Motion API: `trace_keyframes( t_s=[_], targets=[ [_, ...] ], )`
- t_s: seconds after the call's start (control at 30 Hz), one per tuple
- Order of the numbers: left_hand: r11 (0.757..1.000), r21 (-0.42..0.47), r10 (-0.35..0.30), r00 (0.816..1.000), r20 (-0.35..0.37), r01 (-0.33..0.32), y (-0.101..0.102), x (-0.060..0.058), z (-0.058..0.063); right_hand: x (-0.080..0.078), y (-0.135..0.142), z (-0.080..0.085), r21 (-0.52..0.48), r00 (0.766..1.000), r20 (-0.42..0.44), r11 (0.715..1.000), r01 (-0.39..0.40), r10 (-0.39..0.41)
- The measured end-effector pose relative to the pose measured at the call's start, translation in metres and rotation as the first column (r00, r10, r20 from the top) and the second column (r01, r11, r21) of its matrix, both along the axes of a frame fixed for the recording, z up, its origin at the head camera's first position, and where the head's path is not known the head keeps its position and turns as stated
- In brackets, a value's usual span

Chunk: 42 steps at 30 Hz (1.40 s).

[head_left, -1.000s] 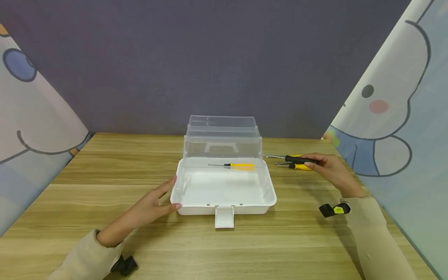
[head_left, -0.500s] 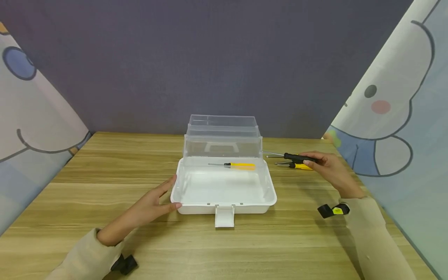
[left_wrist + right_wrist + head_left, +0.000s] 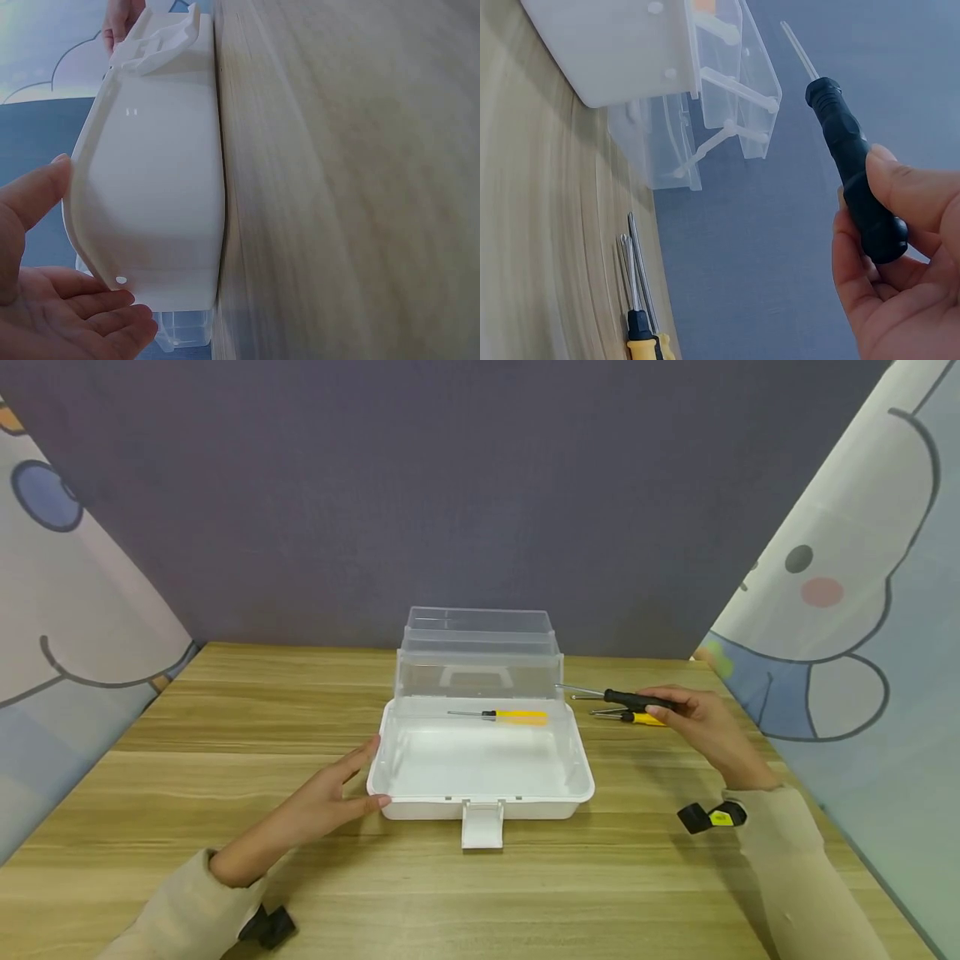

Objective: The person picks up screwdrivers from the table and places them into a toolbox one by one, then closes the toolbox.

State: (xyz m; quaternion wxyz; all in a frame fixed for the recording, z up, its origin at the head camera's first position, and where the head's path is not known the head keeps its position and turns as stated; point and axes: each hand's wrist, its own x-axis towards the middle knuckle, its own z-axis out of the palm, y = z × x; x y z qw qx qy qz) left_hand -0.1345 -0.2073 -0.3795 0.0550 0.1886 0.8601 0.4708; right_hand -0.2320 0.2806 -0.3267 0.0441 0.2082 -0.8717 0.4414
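My right hand [image 3: 705,727] holds a black-handled screwdriver [image 3: 849,154] between thumb and fingers, its metal shaft pointing left toward the box. In the right wrist view it is clear of the table. My left hand [image 3: 318,810] rests against the front left corner of a white plastic toolbox [image 3: 420,811], thumb at the rim and the extended fingers along the side. The toolbox stands open, its clear tiered trays [image 3: 476,643] raised at the back. One small yellow-handled screwdriver [image 3: 521,714] lies in the lowest clear tray.
Several yellow-and-black screwdrivers [image 3: 640,346] lie on the wooden table [image 3: 262,710] right of the toolbox, partly hidden behind the right hand in the head view. A white latch [image 3: 482,825] hangs at the box front. A dark grey panel [image 3: 480,485] borders the table's back.
My right hand has lifted the black-handled screwdriver from beside the others and shifted it slightly left. The left hand and toolbox have stayed in place.
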Motion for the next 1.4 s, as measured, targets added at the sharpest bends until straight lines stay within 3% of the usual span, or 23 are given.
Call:
trace_keyframes(
  t_s=[0.5,0.93,1.17,1.4],
  targets=[
    [1.000,-0.003,0.000,1.000,0.007,0.000,0.000,0.001,0.000,0.005,-0.009,0.003,0.010,0.998,0.037,0.999,0.048,-0.049],
    [1.000,-0.020,0.007,1.000,-0.016,-0.007,0.000,0.000,0.001,0.008,-0.011,0.005,0.053,0.999,0.013,0.998,0.045,-0.046],
    [1.000,-0.012,-0.005,1.000,-0.010,0.005,0.000,0.002,0.003,0.012,-0.019,0.007,0.000,1.000,-0.016,1.000,-0.003,0.003],
    [1.000,-0.010,-0.005,1.000,-0.007,0.005,-0.001,0.002,0.002,0.015,-0.023,0.008,0.016,1.000,-0.002,1.000,-0.003,0.003]
  ],
)
